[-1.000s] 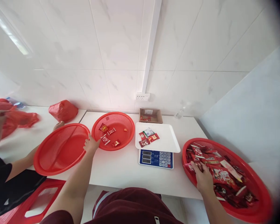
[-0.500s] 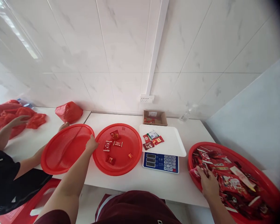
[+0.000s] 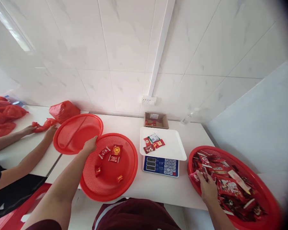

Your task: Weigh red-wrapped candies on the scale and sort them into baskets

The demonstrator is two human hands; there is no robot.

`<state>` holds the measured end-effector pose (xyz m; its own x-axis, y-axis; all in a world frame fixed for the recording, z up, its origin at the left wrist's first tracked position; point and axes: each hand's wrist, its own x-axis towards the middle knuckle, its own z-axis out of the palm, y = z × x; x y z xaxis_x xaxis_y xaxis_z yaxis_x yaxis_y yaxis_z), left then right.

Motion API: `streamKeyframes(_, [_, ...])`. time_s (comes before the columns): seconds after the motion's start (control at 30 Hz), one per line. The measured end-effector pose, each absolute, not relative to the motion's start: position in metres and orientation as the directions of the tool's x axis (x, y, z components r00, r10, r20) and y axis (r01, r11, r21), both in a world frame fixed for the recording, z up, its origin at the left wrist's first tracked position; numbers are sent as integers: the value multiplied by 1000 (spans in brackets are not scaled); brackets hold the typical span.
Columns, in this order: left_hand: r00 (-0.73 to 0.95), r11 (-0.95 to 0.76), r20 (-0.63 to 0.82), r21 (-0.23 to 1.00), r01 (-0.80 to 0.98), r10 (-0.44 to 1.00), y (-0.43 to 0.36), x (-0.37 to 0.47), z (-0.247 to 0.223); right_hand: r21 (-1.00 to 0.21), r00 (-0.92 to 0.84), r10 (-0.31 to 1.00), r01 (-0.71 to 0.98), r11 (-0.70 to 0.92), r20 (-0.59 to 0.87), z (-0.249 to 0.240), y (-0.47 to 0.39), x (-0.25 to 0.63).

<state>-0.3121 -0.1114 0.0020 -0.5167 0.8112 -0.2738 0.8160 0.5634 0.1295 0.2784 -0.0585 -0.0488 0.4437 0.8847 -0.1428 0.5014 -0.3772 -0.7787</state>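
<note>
My left hand (image 3: 90, 144) is closed on the near right rim of a red plastic basket (image 3: 73, 135) with nothing in it. Beside it, partly behind my forearm, a second red basket (image 3: 131, 166) holds several small wrapped snacks, among them a red square packet (image 3: 117, 150) and an orange-red candy (image 3: 120, 178). At the right, my right hand (image 3: 208, 185) is inside a large red basket (image 3: 270, 195) full of snack packets. Its fingers close around small red and pink packets (image 3: 194, 176); how many is hidden.
A digital scale (image 3: 160, 166) carries a white tray (image 3: 175, 147) with several packets. Behind stand a cardboard box (image 3: 162, 123) and a clear plastic bottle (image 3: 186, 119). At left, a co-worker's hands (image 3: 30, 130) handle a red plastic bag (image 3: 44, 125) near a filled red bag (image 3: 64, 111).
The left-hand basket has moved back and right, toward the wall. The basket beside it has shifted toward me and left, its snacks sliding. My right hand stays among the packets.
</note>
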Motion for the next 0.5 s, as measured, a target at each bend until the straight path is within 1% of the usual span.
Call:
streamKeyframes(0.1, [-462,510,-280,128,850,841,-111,-320,4,-779,444,883,496,-383,-152,-46,-59,277])
streamKeyframes(0.27, [-451,490,-256,114,864,855,-118,-325,9,-799,463,871,457,-391,-161,-40,-59,272])
streamKeyframes(0.5, [-449,470,-167,113,876,878,-108,-322,23,-813,462,877,453,-365,-136,-41,-58,273])
